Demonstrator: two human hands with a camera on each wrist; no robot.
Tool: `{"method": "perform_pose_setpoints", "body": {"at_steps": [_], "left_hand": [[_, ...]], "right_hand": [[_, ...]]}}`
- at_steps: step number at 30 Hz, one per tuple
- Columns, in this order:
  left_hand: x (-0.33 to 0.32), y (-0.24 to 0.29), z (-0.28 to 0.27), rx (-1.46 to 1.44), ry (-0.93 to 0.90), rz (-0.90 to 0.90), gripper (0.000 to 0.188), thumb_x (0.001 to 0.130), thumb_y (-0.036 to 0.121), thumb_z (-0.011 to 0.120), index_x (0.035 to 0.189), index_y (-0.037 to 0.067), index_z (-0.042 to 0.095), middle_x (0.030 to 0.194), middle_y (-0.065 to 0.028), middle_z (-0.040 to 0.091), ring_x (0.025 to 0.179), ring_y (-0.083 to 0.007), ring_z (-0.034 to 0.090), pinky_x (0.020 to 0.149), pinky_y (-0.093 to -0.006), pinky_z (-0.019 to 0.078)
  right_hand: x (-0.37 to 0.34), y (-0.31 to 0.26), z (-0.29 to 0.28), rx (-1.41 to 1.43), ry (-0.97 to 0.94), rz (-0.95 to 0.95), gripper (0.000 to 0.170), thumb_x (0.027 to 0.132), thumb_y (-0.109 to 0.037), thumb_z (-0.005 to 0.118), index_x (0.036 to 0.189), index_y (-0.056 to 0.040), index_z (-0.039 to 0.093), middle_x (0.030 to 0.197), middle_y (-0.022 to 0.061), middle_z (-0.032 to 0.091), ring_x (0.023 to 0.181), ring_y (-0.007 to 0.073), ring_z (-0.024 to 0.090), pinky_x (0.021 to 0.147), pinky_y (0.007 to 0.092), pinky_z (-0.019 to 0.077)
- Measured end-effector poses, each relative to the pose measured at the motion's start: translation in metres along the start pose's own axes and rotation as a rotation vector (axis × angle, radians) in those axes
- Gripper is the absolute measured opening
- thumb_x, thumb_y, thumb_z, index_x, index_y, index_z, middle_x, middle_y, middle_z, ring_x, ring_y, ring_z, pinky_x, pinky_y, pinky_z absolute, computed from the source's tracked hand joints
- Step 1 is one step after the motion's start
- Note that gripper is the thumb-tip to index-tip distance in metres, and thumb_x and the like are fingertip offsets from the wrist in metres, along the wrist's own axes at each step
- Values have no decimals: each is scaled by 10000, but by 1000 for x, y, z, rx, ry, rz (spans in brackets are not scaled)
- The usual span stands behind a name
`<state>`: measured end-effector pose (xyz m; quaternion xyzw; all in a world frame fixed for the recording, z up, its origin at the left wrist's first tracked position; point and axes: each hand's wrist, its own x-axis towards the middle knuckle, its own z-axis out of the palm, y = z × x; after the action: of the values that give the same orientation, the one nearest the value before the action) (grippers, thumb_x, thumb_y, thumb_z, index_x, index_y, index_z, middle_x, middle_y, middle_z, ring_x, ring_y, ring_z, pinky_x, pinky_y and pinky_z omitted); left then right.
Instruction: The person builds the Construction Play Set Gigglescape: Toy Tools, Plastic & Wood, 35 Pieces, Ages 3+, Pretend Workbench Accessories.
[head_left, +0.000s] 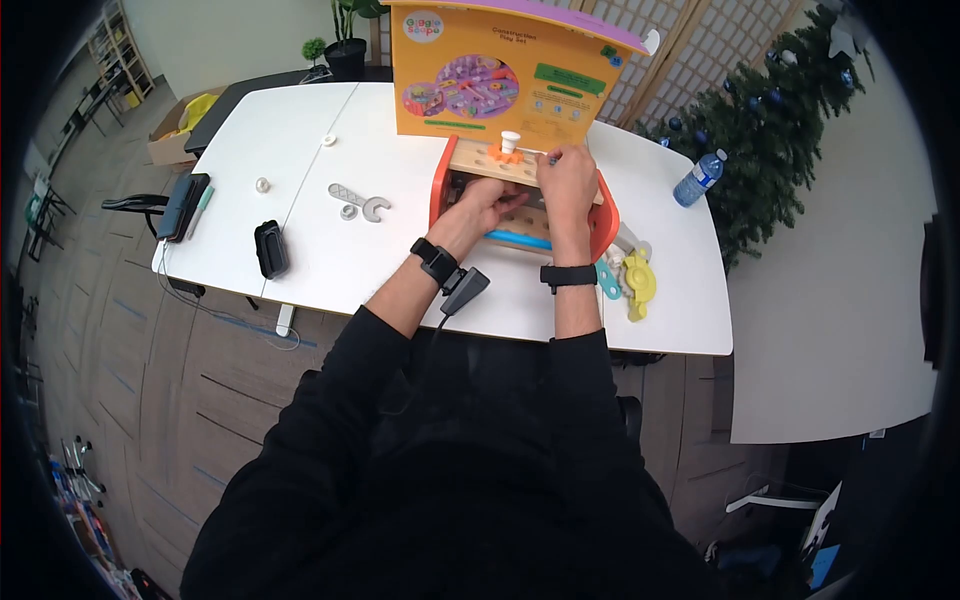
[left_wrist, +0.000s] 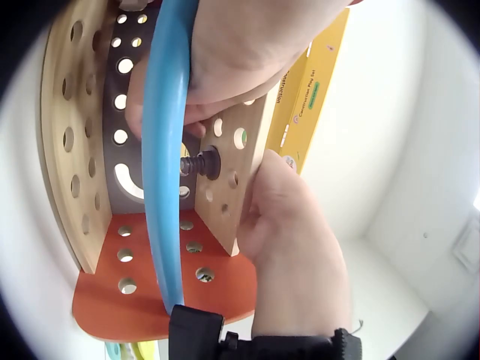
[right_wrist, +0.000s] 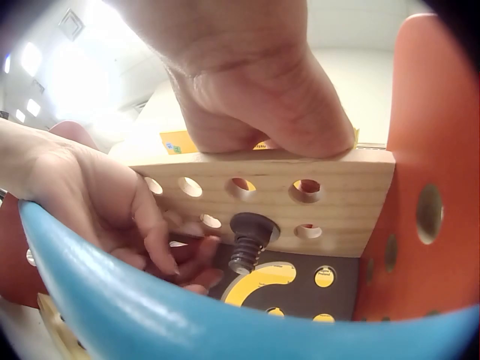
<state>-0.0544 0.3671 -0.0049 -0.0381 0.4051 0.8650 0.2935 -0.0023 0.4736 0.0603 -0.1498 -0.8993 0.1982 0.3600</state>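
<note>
A toy workbench with red sides, a blue handle bar (head_left: 518, 240) and wooden boards with holes stands on the table. My left hand (right_wrist: 105, 195) reaches past the bar beneath the upper board (right_wrist: 337, 195), its fingers loosely bent, nothing seen between them. A dark threaded bolt (right_wrist: 250, 244) juts down from that board's underside, close to those fingers. Above the board, my right hand (head_left: 568, 185) has curled fingers and pinches a small grey piece (head_left: 552, 160) at its top; the board hides most of those fingertips in the wrist views. A white peg (head_left: 510, 142) on an orange gear stands beside it.
Behind the workbench rises a big yellow box (head_left: 560, 90). A toy wrench (head_left: 375, 208) and a grey nut (head_left: 348, 212) lie to the left, with a black case (head_left: 270, 250) further out. Yellow toy parts (head_left: 640, 285) and a water bottle (head_left: 700, 178) are on the right.
</note>
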Motion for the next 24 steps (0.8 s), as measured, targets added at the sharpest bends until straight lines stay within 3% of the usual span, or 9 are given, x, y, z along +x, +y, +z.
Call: {"method": "perform_pose_setpoints", "body": {"at_steps": [4, 10, 12, 14, 24], "left_hand": [[-13, 3, 6, 41, -174, -60, 378, 830, -132, 493, 1149, 60, 565, 1096, -85, 585, 935, -207, 593, 839, -363, 545], [9, -8, -7, -109, 71, 38, 397, 781, -148, 536, 1116, 61, 572, 1080, -90, 582, 944, -222, 588, 840, -362, 527], [9, -3, -9, -33, 18, -11, 416, 818, -140, 569, 1181, 61, 551, 1139, -90, 587, 993, -223, 603, 902, -365, 519], [7, -2, -6, -19, -191, -87, 461, 803, -173, 541, 1214, 35, 537, 1151, -107, 583, 1007, -231, 601, 892, -349, 526], [5, -5, 5, 73, -132, -20, 557, 732, -252, 468, 1233, -12, 508, 1221, -131, 542, 1067, -264, 598, 888, -333, 528]], "right_hand": [[-1, 2, 2, -11, 15, -21, 173, 744, -161, 770, 779, -7, 697, 885, 162, 627, 832, 348, 638, 720, 439, 532], [-1, 1, 1, -5, 22, -12, 178, 741, -171, 776, 770, -14, 698, 866, 159, 632, 827, 338, 640, 718, 432, 532], [-1, 0, 3, -12, 8, 5, 181, 741, -176, 777, 769, -15, 698, 873, 154, 635, 829, 332, 641, 720, 428, 530], [-1, 2, 3, -13, 11, -13, 184, 742, -178, 777, 767, -14, 696, 876, 152, 638, 825, 332, 642, 722, 430, 529], [-1, 3, 2, 27, 38, -3, 196, 744, -177, 780, 768, 1, 702, 865, 172, 646, 808, 340, 652, 708, 432, 527]]}}
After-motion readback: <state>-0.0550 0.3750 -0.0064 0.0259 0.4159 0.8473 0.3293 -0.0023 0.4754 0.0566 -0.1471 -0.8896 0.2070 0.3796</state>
